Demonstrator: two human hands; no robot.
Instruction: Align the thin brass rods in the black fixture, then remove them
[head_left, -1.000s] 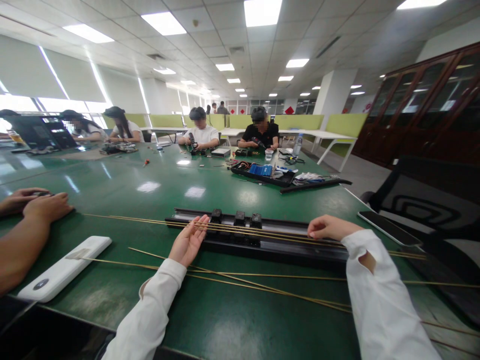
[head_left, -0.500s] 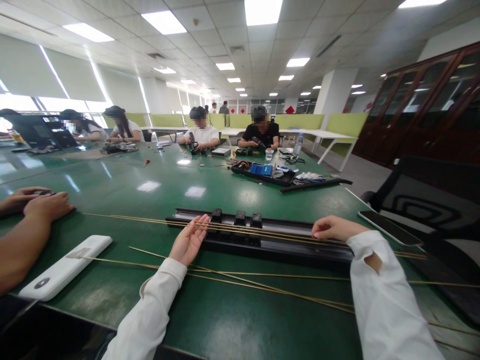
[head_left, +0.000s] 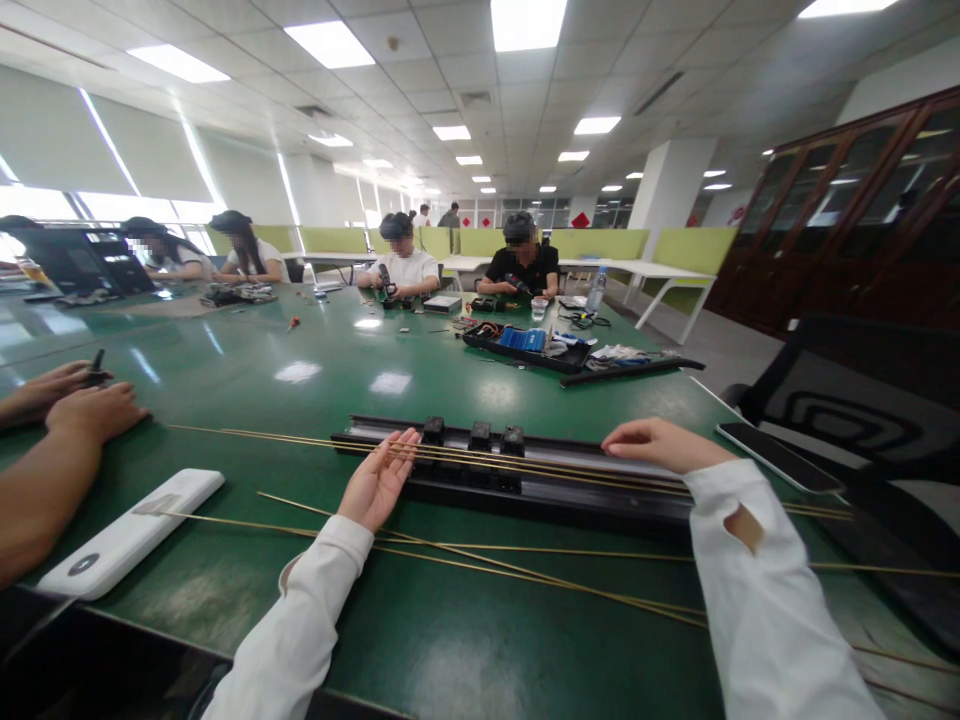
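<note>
Head view, left hand (head_left: 377, 482) grip released on brass rods (head_left: 300, 441), right hand (head_left: 660, 444) flat, released, on black rail (head_left: 555, 480)

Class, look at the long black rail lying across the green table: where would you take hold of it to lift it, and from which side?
Probably the black rail is best gripped near both ends, from above: it lies long and flat. The left hand and right hand already rest there. Avoid the middle, where black blocks and thin brass rods cross it.

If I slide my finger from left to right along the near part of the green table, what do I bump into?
White flat device → left hand → three black blocks on the rail → right hand → phone.
</note>
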